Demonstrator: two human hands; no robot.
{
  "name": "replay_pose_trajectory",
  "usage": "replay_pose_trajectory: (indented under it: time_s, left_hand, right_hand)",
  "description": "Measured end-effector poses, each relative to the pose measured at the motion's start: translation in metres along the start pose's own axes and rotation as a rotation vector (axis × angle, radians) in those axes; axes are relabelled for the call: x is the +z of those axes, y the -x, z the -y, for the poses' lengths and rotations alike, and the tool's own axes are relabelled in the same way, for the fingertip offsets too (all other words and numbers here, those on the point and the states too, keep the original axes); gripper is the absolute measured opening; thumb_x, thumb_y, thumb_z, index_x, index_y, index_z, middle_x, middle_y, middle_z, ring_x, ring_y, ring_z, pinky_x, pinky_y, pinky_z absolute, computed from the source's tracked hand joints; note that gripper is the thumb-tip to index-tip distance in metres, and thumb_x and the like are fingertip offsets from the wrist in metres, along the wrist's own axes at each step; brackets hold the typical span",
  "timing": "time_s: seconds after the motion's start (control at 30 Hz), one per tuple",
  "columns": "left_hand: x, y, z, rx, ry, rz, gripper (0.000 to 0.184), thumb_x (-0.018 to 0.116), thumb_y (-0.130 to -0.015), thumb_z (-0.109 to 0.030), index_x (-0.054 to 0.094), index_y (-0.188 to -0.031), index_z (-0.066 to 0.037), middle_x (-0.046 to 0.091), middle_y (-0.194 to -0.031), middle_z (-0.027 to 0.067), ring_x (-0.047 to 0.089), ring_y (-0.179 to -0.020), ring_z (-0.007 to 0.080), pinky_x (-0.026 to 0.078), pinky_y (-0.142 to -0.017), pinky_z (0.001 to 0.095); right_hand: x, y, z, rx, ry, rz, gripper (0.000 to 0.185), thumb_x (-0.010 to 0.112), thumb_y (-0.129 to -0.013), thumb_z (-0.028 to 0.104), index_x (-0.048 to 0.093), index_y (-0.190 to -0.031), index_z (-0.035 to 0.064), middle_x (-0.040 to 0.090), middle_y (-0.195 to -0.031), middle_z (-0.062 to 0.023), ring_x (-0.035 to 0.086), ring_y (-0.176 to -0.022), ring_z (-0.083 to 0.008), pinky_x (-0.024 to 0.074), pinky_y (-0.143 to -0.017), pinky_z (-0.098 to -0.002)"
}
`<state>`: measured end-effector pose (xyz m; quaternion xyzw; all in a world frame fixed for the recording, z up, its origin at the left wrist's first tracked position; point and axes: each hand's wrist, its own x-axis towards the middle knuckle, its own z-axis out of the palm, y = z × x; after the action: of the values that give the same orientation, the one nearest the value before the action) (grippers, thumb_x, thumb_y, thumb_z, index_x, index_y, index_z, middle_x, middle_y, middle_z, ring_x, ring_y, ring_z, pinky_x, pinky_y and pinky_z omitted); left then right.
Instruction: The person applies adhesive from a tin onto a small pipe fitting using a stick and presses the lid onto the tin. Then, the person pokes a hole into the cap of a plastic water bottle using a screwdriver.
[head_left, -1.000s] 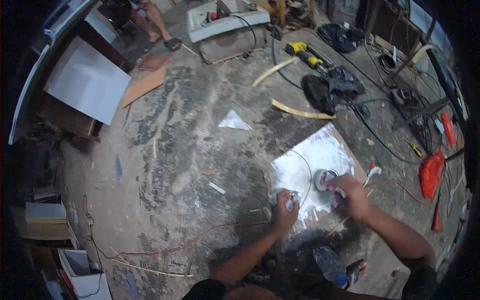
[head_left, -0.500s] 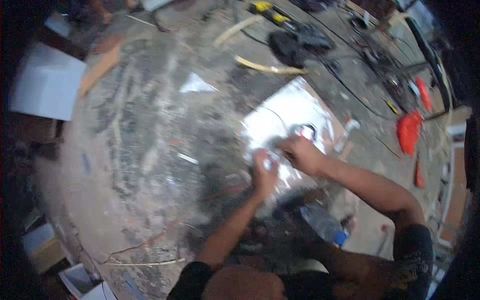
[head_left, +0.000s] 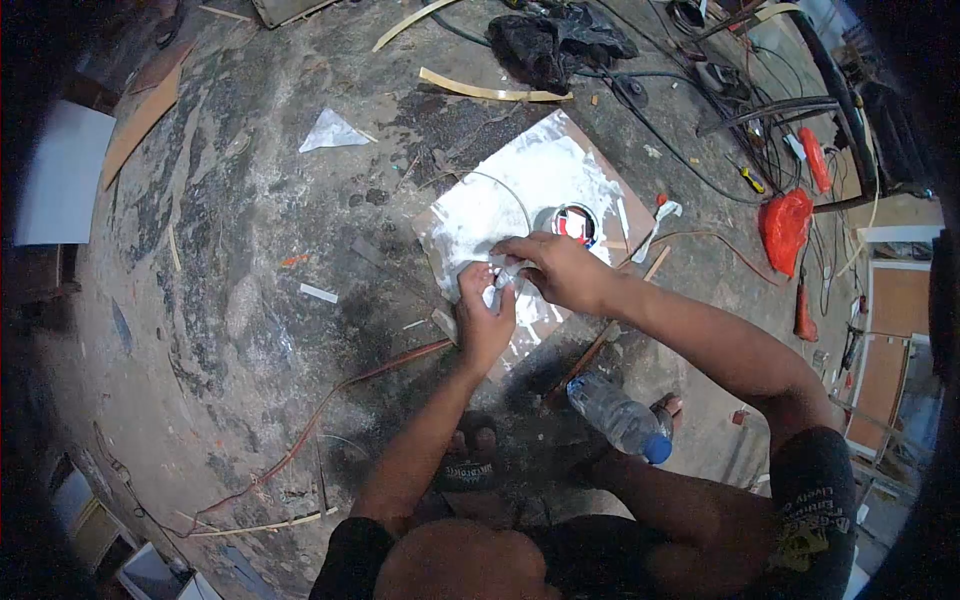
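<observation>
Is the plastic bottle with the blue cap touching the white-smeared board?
Apart. The head view shows it: shadowed floor and a thin brown strip lie between the bottle and the board's nearest edge.

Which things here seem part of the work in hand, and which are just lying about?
Likely in use:
- small whitish item in the left hand, right hand close against it
- white-smeared board
- round tin on it

Apparently lying about:
- plastic bottle
- red bag
- black bag
- curved strip
- triangular piece
</observation>
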<state>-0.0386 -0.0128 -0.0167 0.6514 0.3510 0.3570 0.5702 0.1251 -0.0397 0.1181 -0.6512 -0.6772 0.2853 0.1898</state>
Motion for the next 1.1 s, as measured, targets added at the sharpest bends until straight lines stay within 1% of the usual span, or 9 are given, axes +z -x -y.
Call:
replay_pose_trajectory:
  time_s: [0.2, 0.33, 0.43, 0.47, 0.57, 0.7, 0.83, 1.03, 1.1]
  left_hand:
    - [0.000, -0.001, -0.001, -0.031, 0.096, -0.009, 0.053, 0.068, -0.087, 0.003, 0.039, -0.131, 0.002, 0.057, -0.120, 0.0206, 0.062, -0.112, 0.0282, 0.050, -0.100, 0.0375]
    - [-0.002, 0.003, 0.001, -0.029, 0.024, 0.046, 0.056, 0.068, -0.086, 0.006, 0.037, -0.132, 0.000, 0.054, -0.123, 0.0190, 0.060, -0.113, 0.0268, 0.050, -0.100, 0.0369]
    - [-0.001, 0.003, 0.000, 0.002, 0.039, 0.044, 0.054, 0.068, -0.087, 0.005, 0.038, -0.131, 0.000, 0.055, -0.121, 0.0205, 0.062, -0.111, 0.0266, 0.051, -0.098, 0.0364]
    - [-0.001, 0.003, -0.002, -0.004, 0.050, 0.044, 0.054, 0.068, -0.087, 0.005, 0.037, -0.131, 0.000, 0.055, -0.121, 0.0208, 0.062, -0.111, 0.0264, 0.051, -0.098, 0.0364]
    - [0.002, 0.002, 0.001, 0.007, 0.074, 0.022, 0.053, 0.066, -0.088, 0.005, 0.036, -0.131, 0.001, 0.055, -0.120, 0.0210, 0.062, -0.111, 0.0266, 0.050, -0.098, 0.0370]
    - [0.001, 0.002, 0.001, -0.019, 0.060, 0.016, 0.052, 0.065, -0.088, 0.006, 0.035, -0.131, 0.001, 0.055, -0.119, 0.0210, 0.061, -0.114, 0.0276, 0.048, -0.101, 0.0387]
    - [-0.001, 0.003, -0.001, -0.039, 0.063, 0.041, 0.053, 0.064, -0.088, 0.006, 0.036, -0.132, 0.001, 0.054, -0.121, 0.0197, 0.059, -0.116, 0.0276, 0.047, -0.103, 0.0386]
    - [0.001, 0.004, 0.000, -0.065, 0.149, 0.037, 0.057, 0.064, -0.086, 0.008, 0.034, -0.134, 0.000, 0.053, -0.124, 0.0185, 0.057, -0.118, 0.0276, 0.044, -0.107, 0.0381]
    - [-0.003, 0.004, 0.000, -0.078, 0.135, 0.078, 0.061, 0.065, -0.087, 0.008, 0.031, -0.137, -0.002, 0.052, -0.127, 0.0181, 0.055, -0.120, 0.0262, 0.041, -0.108, 0.0377]
  right_hand:
    - [0.007, -0.003, -0.005, -0.089, 0.277, 0.091, 0.040, 0.062, -0.086, 0.008, 0.058, -0.125, 0.0049, 0.067, -0.099, -0.0190, 0.066, -0.098, -0.0362, 0.0529, -0.085, -0.0449]
    - [0.016, -0.007, 0.001, -0.087, 0.425, 0.027, 0.034, 0.063, -0.082, 0.012, 0.057, -0.114, 0.0017, 0.069, -0.086, -0.0171, 0.069, -0.084, -0.0377, 0.0555, -0.078, -0.0453]
    - [0.004, -0.013, 0.025, 0.344, 0.279, 0.227, 0.035, 0.065, -0.082, 0.015, 0.056, -0.113, 0.0012, 0.069, -0.086, -0.0173, 0.069, -0.084, -0.0370, 0.0554, -0.076, -0.0445]
    - [0.000, -0.017, 0.029, 0.417, 0.291, 0.287, 0.042, 0.065, -0.087, 0.020, 0.054, -0.122, -0.0002, 0.067, -0.092, -0.0172, 0.067, -0.093, -0.0356, 0.0539, -0.079, -0.0433]
    - [0.005, -0.005, 0.012, -0.044, 0.345, -0.114, 0.044, 0.062, -0.088, 0.020, 0.053, -0.126, -0.0017, 0.066, -0.097, -0.0190, 0.066, -0.094, -0.0361, 0.0545, -0.077, -0.0430]
    - [-0.004, 0.000, 0.005, -0.152, 0.427, 0.204, 0.043, 0.060, -0.086, 0.014, 0.057, -0.128, 0.0046, 0.065, -0.100, -0.0135, 0.066, -0.097, -0.0324, 0.0545, -0.084, -0.0398]
    - [0.002, 0.003, -0.001, -0.327, 0.533, 0.073, 0.034, 0.057, -0.088, 0.016, 0.062, -0.121, 0.0095, 0.064, -0.096, -0.0062, 0.064, -0.098, -0.0258, 0.0547, -0.083, -0.0374]
    - [0.015, 0.000, 0.000, -0.299, 0.566, 0.040, 0.024, 0.060, -0.086, 0.022, 0.063, -0.106, 0.0091, 0.068, -0.088, -0.0053, 0.069, -0.088, -0.0262, 0.0558, -0.074, -0.0399]
    - [0.025, 0.000, 0.002, -0.166, 0.511, 0.043, 0.026, 0.061, -0.087, 0.022, 0.060, -0.107, 0.0059, 0.069, -0.085, -0.0114, 0.070, -0.084, -0.0306, 0.0561, -0.070, -0.0437]
